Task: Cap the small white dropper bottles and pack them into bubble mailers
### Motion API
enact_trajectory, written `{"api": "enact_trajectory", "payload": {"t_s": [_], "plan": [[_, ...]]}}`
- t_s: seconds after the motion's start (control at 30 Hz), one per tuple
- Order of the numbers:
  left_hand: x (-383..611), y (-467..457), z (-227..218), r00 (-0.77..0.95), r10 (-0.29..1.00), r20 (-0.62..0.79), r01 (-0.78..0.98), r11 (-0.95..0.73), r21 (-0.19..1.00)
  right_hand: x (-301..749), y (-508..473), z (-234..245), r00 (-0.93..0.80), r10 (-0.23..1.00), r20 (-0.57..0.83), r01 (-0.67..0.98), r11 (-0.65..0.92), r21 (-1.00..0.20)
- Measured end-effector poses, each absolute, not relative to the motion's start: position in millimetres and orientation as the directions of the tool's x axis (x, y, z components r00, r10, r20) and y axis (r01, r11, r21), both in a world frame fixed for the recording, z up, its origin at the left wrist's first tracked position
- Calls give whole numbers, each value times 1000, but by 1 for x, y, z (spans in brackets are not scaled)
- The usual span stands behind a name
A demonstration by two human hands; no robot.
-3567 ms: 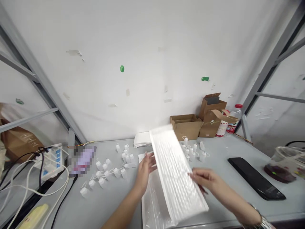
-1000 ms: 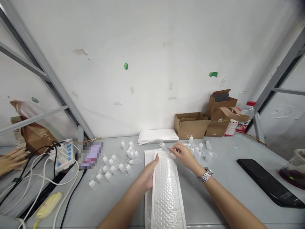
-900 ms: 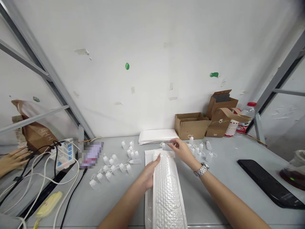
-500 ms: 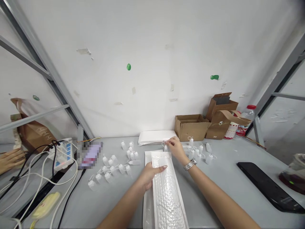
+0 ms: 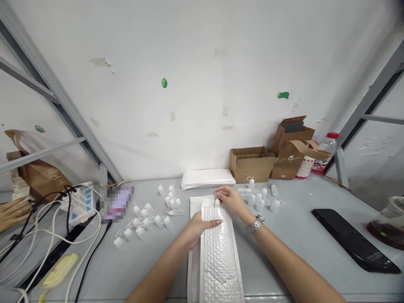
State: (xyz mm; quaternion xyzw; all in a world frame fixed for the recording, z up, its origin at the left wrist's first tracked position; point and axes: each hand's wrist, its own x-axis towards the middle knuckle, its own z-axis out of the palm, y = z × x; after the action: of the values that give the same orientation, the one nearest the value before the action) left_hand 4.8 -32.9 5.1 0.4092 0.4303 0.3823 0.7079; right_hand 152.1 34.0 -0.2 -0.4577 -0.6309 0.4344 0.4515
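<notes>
My left hand (image 5: 198, 229) grips a white bubble mailer (image 5: 221, 256) near its upper end, thumb across the front. Under it lies a second white mailer (image 5: 193, 273), partly covered. Between the fingertips of my right hand (image 5: 232, 200) is a small white squeeze bottle (image 5: 217, 203) with a looped cap strap, right at the mailer's top edge; its lower part is hidden by the mailer. Several similar bottles (image 5: 145, 212) stand or lie on the table to the left. More of these bottles (image 5: 260, 204) stand beyond my right wrist.
A stack of white mailers (image 5: 206, 179) lies at the wall beside an open cardboard box (image 5: 252, 166) and a brown paper bag (image 5: 285, 162). At right is a black device (image 5: 353, 240). A phone (image 5: 121, 202), cables and a power strip (image 5: 83, 204) are left, near another person's hand (image 5: 14, 214).
My right hand has brought the small bottle down and toward me, from behind the mailer's top edge to right at it. My left hand keeps its hold. The view has shifted slightly.
</notes>
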Motion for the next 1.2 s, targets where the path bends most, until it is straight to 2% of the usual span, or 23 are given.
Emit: {"api": "enact_trajectory", "payload": {"t_s": [0.1,0.17,0.3,0.37,0.43,0.5,0.57,0.67,0.73,0.83,0.9,1.0,1.1,1.13,1.2], "plan": [[5,-32,3,317,897,-308,-210,383,900,149,29,-2,-223,962,155,186,198,-962],[5,-31,0,307,901,-305,-242,384,891,147,23,0,-280,942,187,257,261,-930],[5,-29,-4,292,909,-299,-280,380,882,151,13,9,-426,847,317,433,499,-751],[5,-29,-4,284,911,-299,-291,380,878,162,11,13,-400,826,398,483,559,-674],[5,-30,-2,272,911,-309,-300,385,873,180,11,15,-272,837,475,595,534,-600],[5,-31,0,261,910,-322,-306,394,866,203,14,16,-112,838,534,762,418,-495],[4,-31,1,262,907,-330,-317,404,858,227,16,14,-23,825,565,896,268,-355],[3,-30,2,279,899,-338,-328,420,846,251,18,9,-50,817,574,961,196,-196],[2,-30,1,297,893,-339,-322,428,845,257,18,5,-96,821,562,963,220,-157],[2,-29,0,309,893,-327,-312,420,852,254,17,7,-131,826,548,948,266,-175],[2,-29,-2,303,896,-323,-304,413,859,246,15,15,-124,812,570,922,307,-237],[3,-29,-3,317,897,-307,-285,399,871,226,10,34,-71,805,590,791,406,-458],[3,-30,-3,356,891,-280,-264,384,885,201,5,51,-28,858,513,569,436,-697],[3,-30,-3,368,888,-276,-257,382,887,193,5,53,-33,863,504,535,441,-720],[3,-30,-2,385,882,-270,-247,381,891,177,8,54,-61,849,524,548,467,-694]]}}
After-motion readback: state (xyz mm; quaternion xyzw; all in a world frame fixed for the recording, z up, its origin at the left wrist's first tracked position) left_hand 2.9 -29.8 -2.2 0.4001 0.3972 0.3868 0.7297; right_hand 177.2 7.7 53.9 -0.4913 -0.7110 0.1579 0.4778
